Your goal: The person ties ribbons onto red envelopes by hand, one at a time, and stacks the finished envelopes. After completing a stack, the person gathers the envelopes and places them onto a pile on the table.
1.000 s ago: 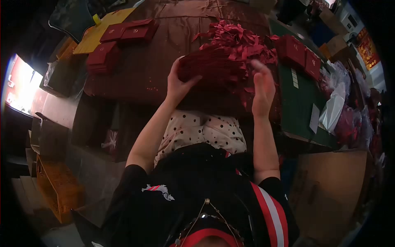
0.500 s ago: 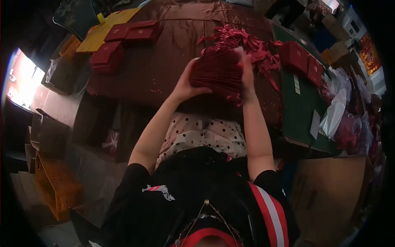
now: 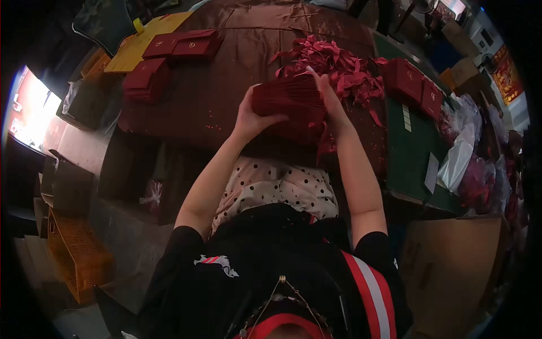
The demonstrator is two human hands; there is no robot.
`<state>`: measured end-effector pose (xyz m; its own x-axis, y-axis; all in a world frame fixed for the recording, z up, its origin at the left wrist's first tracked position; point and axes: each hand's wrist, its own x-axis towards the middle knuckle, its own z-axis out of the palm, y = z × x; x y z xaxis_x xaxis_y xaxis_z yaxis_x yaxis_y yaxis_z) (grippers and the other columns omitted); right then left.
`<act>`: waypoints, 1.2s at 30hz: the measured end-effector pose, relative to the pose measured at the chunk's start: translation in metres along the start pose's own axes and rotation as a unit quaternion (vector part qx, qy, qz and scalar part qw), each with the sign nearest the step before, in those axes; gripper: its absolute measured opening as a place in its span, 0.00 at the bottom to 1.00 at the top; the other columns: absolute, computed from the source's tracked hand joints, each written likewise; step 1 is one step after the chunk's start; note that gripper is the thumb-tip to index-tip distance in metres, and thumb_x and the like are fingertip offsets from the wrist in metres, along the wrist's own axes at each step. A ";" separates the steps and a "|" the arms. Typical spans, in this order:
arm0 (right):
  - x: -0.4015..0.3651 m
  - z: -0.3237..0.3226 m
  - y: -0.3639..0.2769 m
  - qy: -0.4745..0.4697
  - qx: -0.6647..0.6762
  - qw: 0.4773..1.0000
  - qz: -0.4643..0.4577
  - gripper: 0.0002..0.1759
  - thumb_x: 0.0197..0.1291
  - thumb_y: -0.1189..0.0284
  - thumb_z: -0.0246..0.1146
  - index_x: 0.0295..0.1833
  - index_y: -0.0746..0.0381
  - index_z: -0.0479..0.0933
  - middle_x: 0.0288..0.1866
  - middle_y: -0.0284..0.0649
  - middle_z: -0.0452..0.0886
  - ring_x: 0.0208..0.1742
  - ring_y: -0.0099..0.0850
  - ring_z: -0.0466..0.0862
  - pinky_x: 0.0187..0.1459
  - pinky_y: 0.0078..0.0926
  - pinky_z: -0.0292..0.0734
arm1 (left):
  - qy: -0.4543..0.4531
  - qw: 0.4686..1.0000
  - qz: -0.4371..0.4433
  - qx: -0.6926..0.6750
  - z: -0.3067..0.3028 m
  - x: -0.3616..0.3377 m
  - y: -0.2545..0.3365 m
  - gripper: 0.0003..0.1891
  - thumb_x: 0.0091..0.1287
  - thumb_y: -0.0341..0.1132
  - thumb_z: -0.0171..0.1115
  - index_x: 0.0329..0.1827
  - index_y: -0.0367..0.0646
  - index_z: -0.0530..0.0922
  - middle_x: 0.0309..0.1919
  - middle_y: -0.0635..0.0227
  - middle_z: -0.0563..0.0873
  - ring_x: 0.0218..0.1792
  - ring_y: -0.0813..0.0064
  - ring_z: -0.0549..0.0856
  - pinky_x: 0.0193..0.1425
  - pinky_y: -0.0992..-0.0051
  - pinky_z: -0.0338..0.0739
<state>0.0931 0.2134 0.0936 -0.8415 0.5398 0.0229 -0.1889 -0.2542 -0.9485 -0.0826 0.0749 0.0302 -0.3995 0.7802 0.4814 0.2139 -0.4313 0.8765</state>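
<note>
**Stack between two hands, left at nine o'clock, right at three**

Put the clock's centre on the stack of red card, twelve pointing away from the person. The left hand sits at nine, partly closed around the stack's end, its thumb laid over the near face at eight. From it, the stack lies towards three, and the layered edges run roughly from nine to three.

The right hand is at three, opened out flat, fingers nearly straight and tipped towards eleven, alongside the stack's right end. Whether its palm presses that end or is just off it, I cannot tell. A loose red strip hangs at five.

Both hands are close to the stack, but the right is nearer the heap of red scraps at one. Red packs lie at ten on the brown cover; others rest at half past two, over the green surface.
</note>
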 end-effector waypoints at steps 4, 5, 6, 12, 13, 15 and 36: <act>-0.021 0.015 -0.013 -0.022 0.020 0.999 -0.020 0.52 0.68 0.32 0.55 0.87 0.48 0.48 0.87 0.41 0.51 0.85 0.40 0.56 0.79 0.43 0.56 | 0.043 0.999 0.025 0.000 0.007 -0.004 0.024 0.45 0.44 0.31 0.89 0.66 0.41 0.70 0.55 0.63 0.85 0.58 0.70 0.84 0.65 0.66 0.79; -0.020 0.013 -0.008 -0.009 0.002 1.000 -0.010 0.51 0.68 0.36 0.58 0.86 0.49 0.50 0.86 0.41 0.54 0.84 0.39 0.58 0.79 0.41 0.57 | 0.044 0.999 0.021 0.001 0.006 -0.008 0.019 0.45 0.44 0.31 0.89 0.66 0.41 0.70 0.55 0.63 0.85 0.58 0.70 0.84 0.65 0.66 0.79; -0.016 0.010 -0.005 0.002 -0.017 1.000 -0.004 0.49 0.68 0.39 0.61 0.86 0.50 0.53 0.84 0.41 0.58 0.83 0.38 0.60 0.78 0.40 0.58 | 0.052 0.998 -0.011 0.036 0.003 -0.009 0.010 0.45 0.43 0.34 0.90 0.64 0.40 0.70 0.56 0.61 0.85 0.59 0.69 0.84 0.65 0.66 0.79; 0.017 -0.018 -0.011 0.142 -0.369 0.903 -0.171 0.43 0.67 0.44 0.67 0.76 0.62 0.69 0.80 0.48 0.66 0.81 0.40 0.64 0.77 0.38 0.61 | 0.056 0.989 -0.040 0.130 -0.002 -0.007 0.001 0.48 0.40 0.41 0.91 0.63 0.40 0.70 0.57 0.55 0.85 0.60 0.63 0.85 0.65 0.63 0.79; 0.015 -0.007 -0.022 0.158 -0.378 0.876 -0.257 0.43 0.67 0.42 0.65 0.75 0.63 0.70 0.81 0.53 0.64 0.83 0.45 0.62 0.78 0.42 0.58 | 0.052 0.991 -0.048 0.111 -0.001 -0.004 0.001 0.49 0.39 0.41 0.91 0.64 0.40 0.69 0.58 0.55 0.85 0.60 0.62 0.85 0.65 0.62 0.79; 0.009 0.021 -0.046 0.132 -0.486 0.804 -0.316 0.44 0.68 0.40 0.62 0.75 0.63 0.69 0.81 0.53 0.63 0.83 0.46 0.60 0.79 0.44 0.56 | 0.052 0.990 -0.025 0.129 -0.001 -0.003 0.004 0.49 0.41 0.41 0.90 0.65 0.41 0.68 0.58 0.55 0.84 0.61 0.62 0.85 0.65 0.62 0.79; 0.013 0.012 -0.016 0.092 -0.246 0.959 -0.111 0.54 0.68 0.28 0.42 0.83 0.61 0.56 0.86 0.46 0.53 0.86 0.40 0.52 0.82 0.41 0.47 | 0.061 0.985 0.006 0.163 0.012 -0.017 0.027 0.57 0.46 0.39 0.87 0.78 0.47 0.57 0.66 0.54 0.77 0.68 0.57 0.78 0.72 0.62 0.73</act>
<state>0.0791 0.2147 0.1130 -0.6962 0.6804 0.2288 -0.0543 0.2679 -0.9619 -0.0592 0.0549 0.0458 -0.4958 0.7070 0.5043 0.4863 -0.2551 0.8357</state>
